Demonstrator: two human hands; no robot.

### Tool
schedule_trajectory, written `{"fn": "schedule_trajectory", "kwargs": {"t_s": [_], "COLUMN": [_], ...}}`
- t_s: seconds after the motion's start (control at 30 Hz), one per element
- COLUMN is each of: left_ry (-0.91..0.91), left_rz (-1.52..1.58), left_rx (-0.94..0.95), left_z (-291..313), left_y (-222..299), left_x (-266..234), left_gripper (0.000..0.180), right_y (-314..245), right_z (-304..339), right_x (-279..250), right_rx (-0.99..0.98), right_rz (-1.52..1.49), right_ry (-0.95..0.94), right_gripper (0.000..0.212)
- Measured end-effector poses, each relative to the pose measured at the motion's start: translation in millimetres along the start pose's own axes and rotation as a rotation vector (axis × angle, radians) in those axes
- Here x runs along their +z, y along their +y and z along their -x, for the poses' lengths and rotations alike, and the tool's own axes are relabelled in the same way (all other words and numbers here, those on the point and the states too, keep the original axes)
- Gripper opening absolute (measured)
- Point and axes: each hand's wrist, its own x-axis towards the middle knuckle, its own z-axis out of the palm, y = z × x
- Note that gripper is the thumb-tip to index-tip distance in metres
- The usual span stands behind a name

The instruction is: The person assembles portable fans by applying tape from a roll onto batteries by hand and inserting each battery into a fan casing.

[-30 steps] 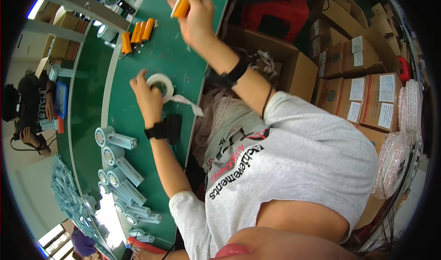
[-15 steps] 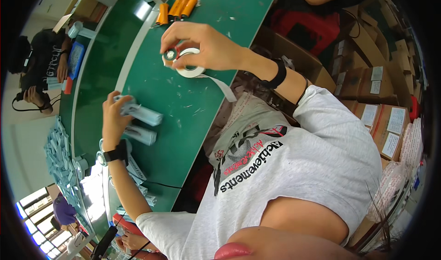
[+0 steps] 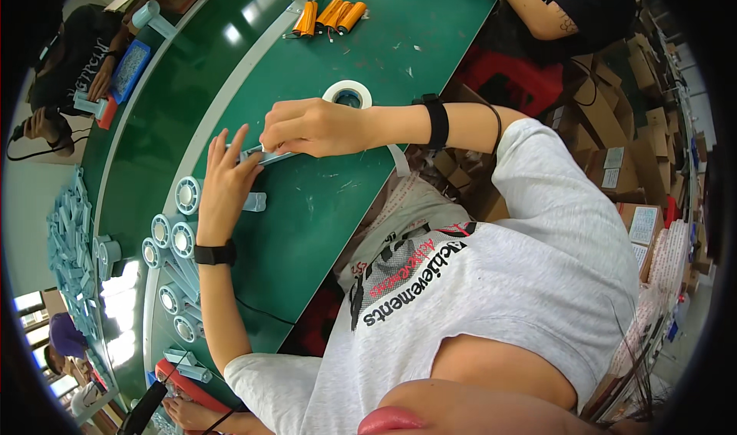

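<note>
A long light-blue plastic handle shell [image 3: 278,158] lies between my two hands above the green table. My left hand [image 3: 223,193] has its fingers and thumb around the shell's left end. Over its other end, my right hand [image 3: 318,128] is closed, fingertips pressed together by a small white bit [image 3: 265,148]; what they grip is mostly hidden. Another light-blue handle piece [image 3: 256,201] rests on the table beside my left hand, partly covered by it. A white roll of tape [image 3: 364,94] lies just behind my right hand, and a white strip [image 3: 399,161] hangs at the table edge.
Several light-blue round-headed fans [image 3: 184,239] lie left of my left forearm. Orange battery cells [image 3: 330,16] sit at the far side. A thin black cable [image 3: 265,310] crosses the table. Co-workers sit around; a heap of light-blue parts [image 3: 69,243] is far left.
My right hand has left the tape roll, where it held a round part, and moved left to meet my left hand. One handle piece now lies on the table. The view has shifted slightly.
</note>
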Motion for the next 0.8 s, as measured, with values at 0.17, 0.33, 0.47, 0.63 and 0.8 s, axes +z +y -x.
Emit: {"fn": "schedule_trajectory", "kwargs": {"t_s": [0.17,0.33,0.47,0.63,0.8], "left_ry": [0.001,0.011,0.065,0.257,0.266], "left_rz": [-0.146,-0.139,0.074,0.233,0.354], "left_rx": [-0.052,-0.100,-0.165,-0.297,-0.417], "left_z": [-1,-3,-7,-2,-4], "left_y": [17,20,17,13,9], "left_x": [7,8,5,13,16], "left_gripper": [0.020,0.016,0.014,0.012,0.012], "right_y": [4,2,-3,-11,-13], "right_z": [8,15,21,25,16], "right_x": [-10,-3,1,12,15], "right_rx": [-0.021,-0.049,-0.050,0.011,0.314], "right_rz": [0.093,0.009,0.026,0.041,-0.249], "right_ry": [-0.074,-0.025,-0.004,0.070,0.185], "right_gripper": [0.017,0.017,0.018,0.018,0.017]}}
